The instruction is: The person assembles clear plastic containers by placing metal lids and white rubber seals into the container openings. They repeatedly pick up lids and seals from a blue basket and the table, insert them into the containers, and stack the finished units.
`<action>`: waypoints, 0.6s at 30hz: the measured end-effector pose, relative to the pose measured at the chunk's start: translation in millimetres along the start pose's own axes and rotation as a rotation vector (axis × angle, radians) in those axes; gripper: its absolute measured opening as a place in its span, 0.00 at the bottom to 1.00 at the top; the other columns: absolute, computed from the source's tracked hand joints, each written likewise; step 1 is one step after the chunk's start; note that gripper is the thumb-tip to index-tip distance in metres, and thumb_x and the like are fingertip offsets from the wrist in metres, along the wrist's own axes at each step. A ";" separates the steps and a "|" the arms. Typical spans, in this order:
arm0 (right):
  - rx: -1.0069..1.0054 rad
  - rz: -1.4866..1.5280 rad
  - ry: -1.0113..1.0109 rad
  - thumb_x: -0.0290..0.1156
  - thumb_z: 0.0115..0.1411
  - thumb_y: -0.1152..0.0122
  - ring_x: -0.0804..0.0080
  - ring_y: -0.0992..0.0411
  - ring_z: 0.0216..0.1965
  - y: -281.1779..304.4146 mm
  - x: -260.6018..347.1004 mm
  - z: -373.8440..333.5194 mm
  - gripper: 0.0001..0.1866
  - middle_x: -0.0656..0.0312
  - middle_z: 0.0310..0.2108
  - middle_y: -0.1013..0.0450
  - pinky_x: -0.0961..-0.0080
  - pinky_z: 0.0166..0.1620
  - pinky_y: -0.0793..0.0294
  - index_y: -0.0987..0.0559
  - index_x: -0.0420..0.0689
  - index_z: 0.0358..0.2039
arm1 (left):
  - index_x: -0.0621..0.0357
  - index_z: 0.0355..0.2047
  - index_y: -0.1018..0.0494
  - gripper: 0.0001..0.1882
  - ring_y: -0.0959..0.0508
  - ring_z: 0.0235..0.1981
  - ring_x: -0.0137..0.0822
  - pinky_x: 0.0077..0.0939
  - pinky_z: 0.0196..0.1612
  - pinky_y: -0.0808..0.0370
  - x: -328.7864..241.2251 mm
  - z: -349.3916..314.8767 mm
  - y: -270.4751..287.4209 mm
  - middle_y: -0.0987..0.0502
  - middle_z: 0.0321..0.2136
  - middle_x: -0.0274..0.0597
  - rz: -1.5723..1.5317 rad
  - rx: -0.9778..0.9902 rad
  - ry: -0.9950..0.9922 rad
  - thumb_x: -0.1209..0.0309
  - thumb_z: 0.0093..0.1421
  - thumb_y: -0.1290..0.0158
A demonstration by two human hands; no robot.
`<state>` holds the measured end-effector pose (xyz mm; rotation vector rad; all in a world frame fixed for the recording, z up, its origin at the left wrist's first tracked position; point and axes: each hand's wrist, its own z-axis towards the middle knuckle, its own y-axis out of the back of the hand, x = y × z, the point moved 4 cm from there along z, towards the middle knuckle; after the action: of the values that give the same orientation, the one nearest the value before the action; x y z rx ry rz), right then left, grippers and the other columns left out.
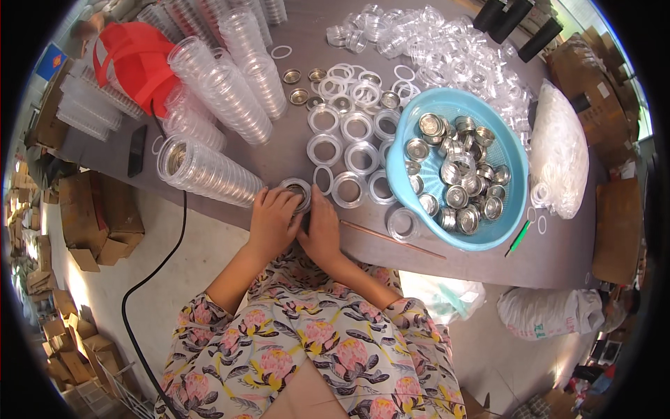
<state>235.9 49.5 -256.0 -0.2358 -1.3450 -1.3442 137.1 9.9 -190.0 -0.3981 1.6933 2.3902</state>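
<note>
At the table's front edge, my left hand [274, 218] is closed on a round clear plastic piece [299, 187] with a metal-looking middle. My right hand [320, 229] presses against its other side, fingers together and partly hidden. Beside my left fingers leans a long stack of clear plastic cups [213, 172], with a metal cap visible in its end. Right of my hands lie several clear ring-shaped pieces [348, 189] and a thin white ring [322, 179]. A blue plastic basket [399, 167] holds many silver metal caps [457, 196].
A thin brown stick [394, 239] and a green-handled tool [518, 238] lie near the front edge. More cup stacks [222, 91] and a red cloth item [136, 59] stand left. Loose clear pieces [433, 45] heap behind the basket; a full plastic bag [558, 153] sits right.
</note>
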 end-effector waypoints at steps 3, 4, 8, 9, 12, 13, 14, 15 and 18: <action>-0.016 -0.036 -0.006 0.28 0.40 0.35 0.50 0.41 0.55 -1.5 1.8 1.4 0.47 0.47 0.57 0.43 0.60 0.56 0.41 0.48 0.34 0.61 | 0.57 0.36 0.28 0.13 0.30 0.44 0.42 0.44 0.52 0.39 -0.7 -3.4 -0.6 0.28 0.35 0.42 0.097 0.055 -0.074 0.73 0.48 0.46; -0.017 -0.039 -0.014 0.28 0.39 0.35 0.51 0.41 0.55 -2.0 2.1 2.3 0.48 0.48 0.57 0.42 0.60 0.56 0.41 0.47 0.34 0.60 | 0.58 0.36 0.28 0.14 0.30 0.43 0.43 0.43 0.51 0.38 3.2 -2.7 -1.1 0.28 0.35 0.42 0.003 0.082 -0.055 0.74 0.47 0.46; -0.030 -0.045 -0.019 0.29 0.38 0.34 0.52 0.41 0.54 -2.0 1.9 6.0 0.47 0.51 0.56 0.41 0.61 0.55 0.42 0.45 0.36 0.60 | 0.59 0.38 0.28 0.16 0.30 0.41 0.46 0.39 0.46 0.35 13.3 0.0 -2.4 0.29 0.35 0.43 -0.235 0.118 -0.014 0.77 0.46 0.45; -0.036 -0.046 -0.014 0.28 0.38 0.34 0.53 0.41 0.54 -2.1 1.8 6.4 0.47 0.51 0.55 0.41 0.61 0.55 0.42 0.45 0.36 0.59 | 0.59 0.39 0.28 0.17 0.30 0.42 0.46 0.38 0.45 0.34 13.5 0.1 -2.0 0.29 0.35 0.44 -0.260 0.110 -0.012 0.78 0.46 0.45; -0.055 -0.054 -0.015 0.28 0.38 0.34 0.53 0.41 0.54 -1.6 3.3 6.3 0.46 0.52 0.55 0.40 0.61 0.55 0.42 0.44 0.37 0.59 | 0.59 0.39 0.28 0.17 0.31 0.43 0.46 0.39 0.47 0.35 7.5 0.6 7.3 0.28 0.36 0.43 -0.248 0.085 0.009 0.77 0.46 0.45; -0.058 -0.058 -0.017 0.28 0.38 0.34 0.53 0.41 0.54 -1.8 3.0 6.1 0.46 0.52 0.55 0.40 0.61 0.54 0.41 0.44 0.37 0.59 | 0.58 0.39 0.28 0.17 0.31 0.44 0.46 0.40 0.48 0.36 4.8 0.7 8.7 0.28 0.36 0.43 -0.189 0.073 -0.018 0.77 0.46 0.45; -0.062 -0.061 -0.020 0.28 0.38 0.34 0.54 0.40 0.53 -2.0 2.5 6.2 0.46 0.52 0.54 0.40 0.61 0.54 0.41 0.44 0.37 0.59 | 0.58 0.39 0.28 0.17 0.31 0.45 0.46 0.40 0.49 0.36 2.3 0.6 9.7 0.27 0.37 0.43 -0.130 0.060 -0.046 0.76 0.46 0.45; -0.065 -0.064 -0.020 0.28 0.38 0.34 0.54 0.40 0.53 -2.2 2.3 6.5 0.45 0.52 0.54 0.40 0.61 0.54 0.41 0.43 0.37 0.59 | 0.58 0.40 0.28 0.17 0.31 0.47 0.46 0.40 0.50 0.37 0.5 0.4 10.5 0.27 0.38 0.43 -0.071 0.047 -0.073 0.75 0.46 0.45; -0.060 -0.069 -0.028 0.28 0.38 0.34 0.54 0.40 0.53 -2.3 2.2 6.7 0.45 0.52 0.54 0.39 0.61 0.53 0.41 0.43 0.37 0.58 | 0.57 0.37 0.28 0.15 0.32 0.49 0.44 0.46 0.53 0.40 0.7 -3.9 7.6 0.27 0.39 0.42 0.041 0.075 -0.046 0.72 0.47 0.45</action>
<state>229.7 52.8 -253.4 -0.2511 -1.3484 -1.4452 134.6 3.7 -184.6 -0.2977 1.7811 2.3374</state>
